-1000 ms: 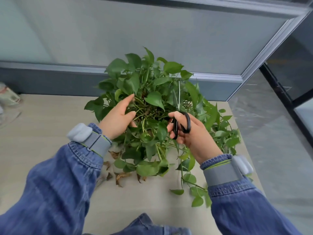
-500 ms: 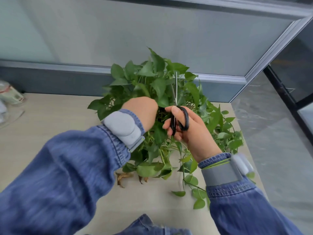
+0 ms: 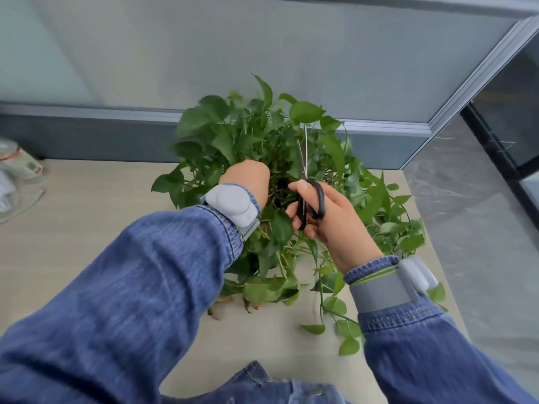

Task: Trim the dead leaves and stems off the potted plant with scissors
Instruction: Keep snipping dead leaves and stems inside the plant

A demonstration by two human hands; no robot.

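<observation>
plant: leafy green potted plant [image 3: 256,135] sat on the table [image 3: 87,228] near the back wall, vines trailing over the right table edge; pot itself hidden under the foliage.
left hand: left hand [image 3: 248,179] was pushed down into the middle of the plant, back of the hand up. Fingers buried in leaves, so can't tell if they were curled on a stem or just parting foliage.
right hand: right hand [image 3: 329,217] gripped the scissors [image 3: 309,196], thumb and fingers curled through the black handle loops.
scissors: held just right of the left hand, over the plant centre, blades pointing up and away from the person. Blades were slightly apart at the tips, inside the foliage; can't tell what, if anything, sat between them.
dead bits: a few brown dry leaves [image 3: 250,307] lay on the table at the near edge of the plant, partly under green leaves.
sleeves: both arms in blue denim; grey wrist band [image 3: 233,205] on the left, another grey wrist band [image 3: 388,290] on the right.
far left: pale blurred items [image 3: 17,164] on the table by the wall, well apart from the plant; too blurred to identify.
</observation>
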